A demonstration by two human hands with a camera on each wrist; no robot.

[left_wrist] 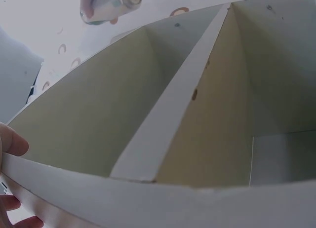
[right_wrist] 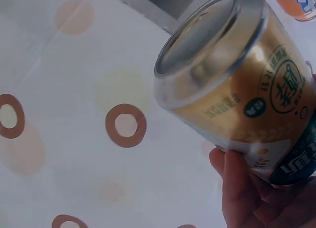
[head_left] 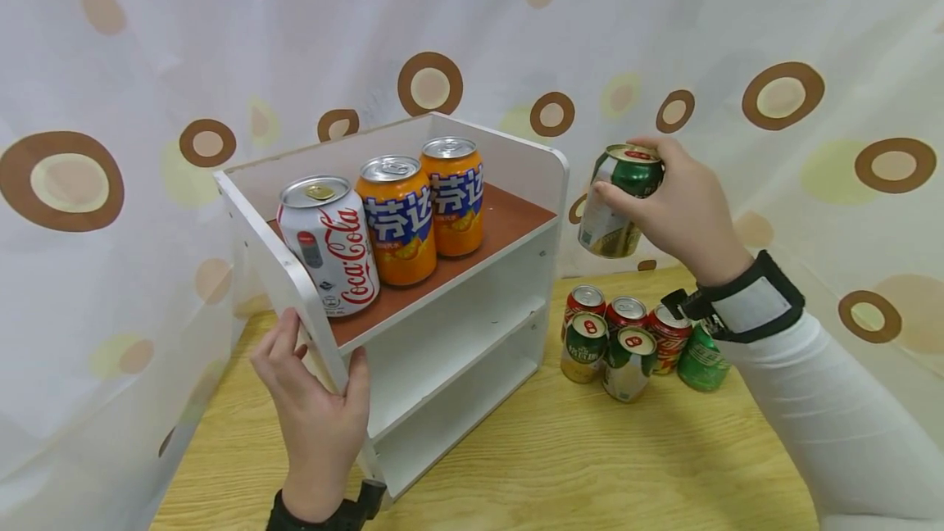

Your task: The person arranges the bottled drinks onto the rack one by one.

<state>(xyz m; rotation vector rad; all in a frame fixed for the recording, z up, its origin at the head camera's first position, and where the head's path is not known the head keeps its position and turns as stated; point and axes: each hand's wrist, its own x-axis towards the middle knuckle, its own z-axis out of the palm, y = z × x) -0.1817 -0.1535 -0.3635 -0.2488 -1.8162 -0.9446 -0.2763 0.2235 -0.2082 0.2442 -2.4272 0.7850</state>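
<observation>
The right hand point(head_left: 686, 211) grips a green-and-gold metal can point(head_left: 608, 224), right of the white boxy shelf point(head_left: 519, 156) the left hand point(head_left: 319, 412) pinches; atop it I read "Coca-Cola" on a silver-white can point(head_left: 330, 248), "芬达" on two orange cans point(head_left: 401, 224).

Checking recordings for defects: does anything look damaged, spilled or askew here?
Possible minor wear: small brown marks along a shelf board's edge in the left wrist view stand out against the pale strip, perhaps chipped coating. No spill shows, and the three cans atop the white shelf unit stand upright.

Bright head view, dimmer wrist views, glinting can point(right_wrist: 242, 90)
</observation>
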